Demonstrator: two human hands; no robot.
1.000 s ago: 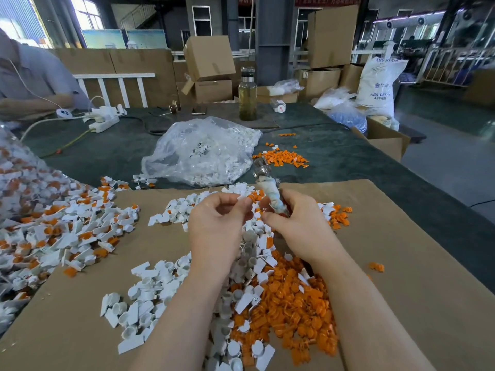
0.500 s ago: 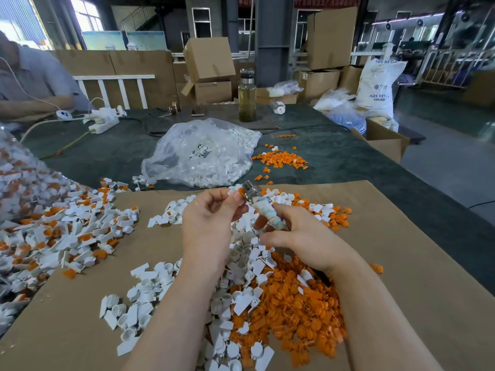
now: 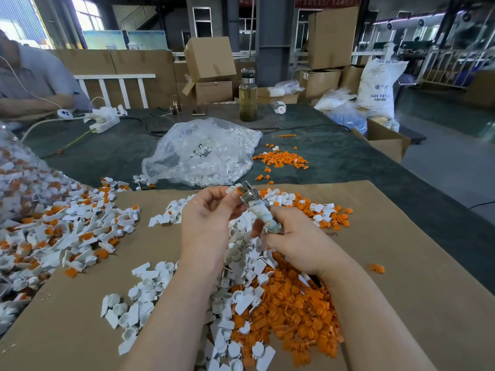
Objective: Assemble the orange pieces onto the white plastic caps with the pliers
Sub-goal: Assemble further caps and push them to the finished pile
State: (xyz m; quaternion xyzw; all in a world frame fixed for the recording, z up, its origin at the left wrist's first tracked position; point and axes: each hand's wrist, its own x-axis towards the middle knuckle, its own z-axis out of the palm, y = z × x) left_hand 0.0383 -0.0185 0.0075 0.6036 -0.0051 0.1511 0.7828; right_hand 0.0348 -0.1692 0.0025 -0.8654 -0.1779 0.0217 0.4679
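Note:
My right hand [image 3: 292,239] grips the pliers [image 3: 258,210] by their cloth-wrapped handles, metal jaws pointing up and away. My left hand [image 3: 206,220] pinches a white plastic cap with an orange piece [image 3: 235,190] right at the jaws. Below my hands lies a heap of loose orange pieces [image 3: 289,309] beside a heap of white caps [image 3: 150,295] on brown cardboard [image 3: 401,303]. Whether the jaws are closed on the piece I cannot tell.
Assembled white-and-orange caps [image 3: 67,231] pile up at the left. A clear bag of white caps [image 3: 203,153] and a scatter of orange pieces [image 3: 281,159] lie on the dark table beyond. Further back stand a glass bottle [image 3: 247,99], a power strip [image 3: 104,124], cardboard boxes, and a seated person [image 3: 32,79].
Both hands have risen a little and shifted left. The pliers have tilted further left, and the cap in my left hand has come up to the jaws.

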